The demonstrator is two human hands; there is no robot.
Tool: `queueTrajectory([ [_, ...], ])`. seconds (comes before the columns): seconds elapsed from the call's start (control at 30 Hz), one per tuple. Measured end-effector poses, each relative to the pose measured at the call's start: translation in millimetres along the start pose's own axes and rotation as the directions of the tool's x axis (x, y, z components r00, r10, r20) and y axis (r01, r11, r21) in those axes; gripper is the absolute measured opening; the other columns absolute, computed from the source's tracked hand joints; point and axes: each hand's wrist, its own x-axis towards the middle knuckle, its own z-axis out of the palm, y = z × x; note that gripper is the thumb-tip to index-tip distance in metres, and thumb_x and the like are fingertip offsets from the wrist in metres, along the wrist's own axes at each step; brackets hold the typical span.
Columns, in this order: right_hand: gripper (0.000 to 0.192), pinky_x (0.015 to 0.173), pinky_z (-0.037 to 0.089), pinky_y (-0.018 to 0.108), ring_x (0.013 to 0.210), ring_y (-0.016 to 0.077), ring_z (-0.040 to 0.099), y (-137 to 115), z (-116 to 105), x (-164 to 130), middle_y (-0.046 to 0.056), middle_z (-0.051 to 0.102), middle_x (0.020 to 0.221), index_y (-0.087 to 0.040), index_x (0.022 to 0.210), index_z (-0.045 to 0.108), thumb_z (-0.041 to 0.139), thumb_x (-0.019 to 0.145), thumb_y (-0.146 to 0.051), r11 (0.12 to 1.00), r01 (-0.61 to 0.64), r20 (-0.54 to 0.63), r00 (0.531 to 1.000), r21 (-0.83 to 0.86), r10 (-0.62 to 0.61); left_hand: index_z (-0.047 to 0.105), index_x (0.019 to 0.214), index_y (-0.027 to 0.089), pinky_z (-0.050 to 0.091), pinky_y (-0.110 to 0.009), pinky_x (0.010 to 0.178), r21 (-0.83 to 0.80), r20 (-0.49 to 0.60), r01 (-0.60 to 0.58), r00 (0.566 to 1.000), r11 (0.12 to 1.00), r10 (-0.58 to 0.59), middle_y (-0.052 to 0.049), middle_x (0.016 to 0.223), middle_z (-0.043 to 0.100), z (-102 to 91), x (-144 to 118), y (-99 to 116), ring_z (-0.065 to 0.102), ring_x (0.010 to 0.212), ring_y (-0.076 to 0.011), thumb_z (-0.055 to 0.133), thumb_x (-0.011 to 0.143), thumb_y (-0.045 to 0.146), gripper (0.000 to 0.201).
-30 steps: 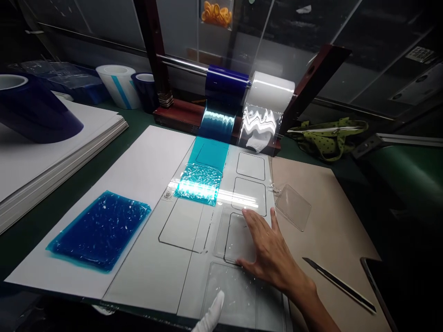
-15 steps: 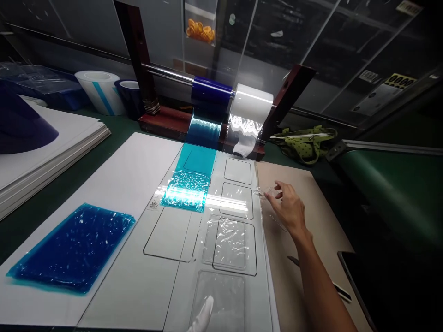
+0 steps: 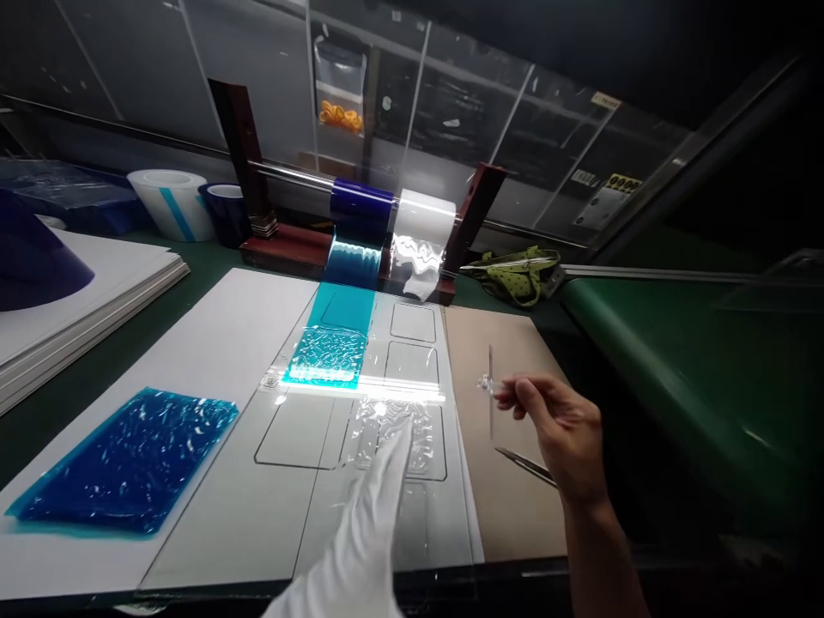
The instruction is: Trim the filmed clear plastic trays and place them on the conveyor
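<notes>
My left hand [image 3: 366,524], in a white glove, reaches in from the bottom with fingers stretched out and held together. Its tips lie over a wrinkled clear film piece [image 3: 421,438] on the glass sheet [image 3: 225,524]; I cannot tell whether they press on it. Bare, my right hand [image 3: 560,421] is closed in a pinch on a small clear plastic piece [image 3: 486,384] above the brown board [image 3: 469,343]. A thin, edge-on clear strip shows at this piece; whether they are joined is unclear. Below that hand lie metal tweezers [image 3: 524,463].
Blue film [image 3: 344,305] runs down from a blue roll [image 3: 361,204] onto the glass. Beside it hangs a white roll [image 3: 426,215] on the same rack. A blue film-covered sheet [image 3: 129,463] lies left, near a paper stack [image 3: 83,318]. A green pouch [image 3: 515,275] sits behind.
My left hand has come further up over the clear film. My right hand has turned and moved lower and to the right with the clear piece. The view has shifted, too.
</notes>
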Motion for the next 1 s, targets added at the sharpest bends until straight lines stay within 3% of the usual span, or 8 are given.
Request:
queueTrajectory([
  [0.17,0.013,0.055,0.051,0.019,0.059,0.0107,0.064,-34,-8,-67,-0.001,0.070,0.067,-0.027,0.089,0.072,0.060,0.091,-0.030,0.880,-0.088,0.067,0.996,0.467,0.064,-0.013,0.149,0.023,0.032,-0.066,0.107,0.283,-0.052,-0.133,0.987,0.950,0.153,-0.017,0.156,0.016,30.3,28,20,0.012,0.142,-0.0455,0.076,0.053,0.063,0.137],
  [0.27,0.019,0.059,0.052,0.022,0.061,0.0115,0.064,-32,-16,-92,-0.001,0.069,0.069,-0.029,0.089,0.072,0.056,0.092,-0.037,0.801,-0.150,0.046,0.987,0.580,0.151,-0.019,0.147,0.020,0.034,-0.067,0.105,0.448,-0.035,-0.283,0.942,0.848,0.333,-0.021,0.156,0.010,42.9,24,23,0.015,0.141,-0.0460,0.075,0.053,0.055,0.138],
  [0.37,0.032,0.066,0.050,0.027,0.079,0.0171,0.063,-25,-30,-103,0.006,0.070,0.091,-0.026,0.091,0.075,0.050,0.093,-0.046,0.920,-0.069,-0.169,0.975,0.387,0.145,-0.005,0.150,0.020,0.027,-0.067,0.109,0.588,-0.093,-0.341,0.872,0.733,0.480,-0.020,0.154,0.019,46.8,15,22,0.019,0.141,-0.0437,0.069,0.056,0.044,0.122],
  [0.43,0.041,0.061,0.044,0.027,0.074,0.0169,0.058,-24,-35,-106,0.006,0.066,0.085,-0.023,0.096,0.074,0.046,0.092,-0.052,0.979,-0.073,-0.255,0.959,0.191,0.121,0.004,0.150,0.021,0.030,-0.069,0.105,0.646,-0.102,-0.300,0.878,0.702,0.468,-0.019,0.149,0.026,48.0,11,23,0.024,0.138,-0.0455,0.067,0.055,0.040,0.116],
  [0.53,0.049,0.051,0.033,0.026,0.051,0.0125,0.043,-27,-31,-109,-0.003,0.046,0.055,-0.019,0.102,0.070,0.043,0.091,-0.057,0.974,-0.203,-0.113,0.970,0.100,0.214,0.009,0.150,0.025,0.041,-0.067,0.094,0.703,-0.115,-0.217,0.905,0.678,0.409,-0.020,0.142,0.033,51.1,8,25,0.033,0.129,-0.0484,0.068,0.054,0.038,0.113],
  [0.67,0.043,0.043,0.023,0.024,0.042,0.0095,0.029,-28,-17,-107,-0.008,0.028,0.049,-0.017,0.087,0.065,0.041,0.094,-0.051,0.955,-0.291,0.075,0.955,0.051,0.287,0.016,0.148,0.029,0.048,-0.059,0.078,0.777,-0.151,-0.122,0.916,0.617,0.371,-0.020,0.132,0.037,52.0,9,31,0.040,0.116,-0.0481,0.069,0.051,0.040,0.112],
  [0.83,0.033,0.047,0.029,0.024,0.043,0.0101,0.042,-25,-9,-101,-0.005,0.042,0.051,-0.018,0.076,0.060,0.039,0.098,-0.033,0.954,-0.021,0.050,0.998,-0.298,0.038,0.031,0.143,0.025,0.048,-0.048,0.061,0.849,-0.105,-0.054,0.957,0.526,0.269,-0.018,0.115,0.045,47.3,12,50,0.048,0.093,-0.0406,0.069,0.050,0.043,0.102],
  [1.0,0.032,0.050,0.028,0.028,0.042,0.0111,0.049,-33,0,-103,-0.002,0.051,0.051,-0.018,0.069,0.055,0.040,0.097,-0.018,0.674,0.322,0.157,0.942,-0.664,-0.295,0.057,0.117,0.010,0.047,-0.051,0.062,0.875,-0.192,0.078,0.962,0.478,0.194,-0.017,0.092,0.051,52.3,12,48,0.051,0.077,-0.0326,0.070,0.052,0.038,0.072],
])
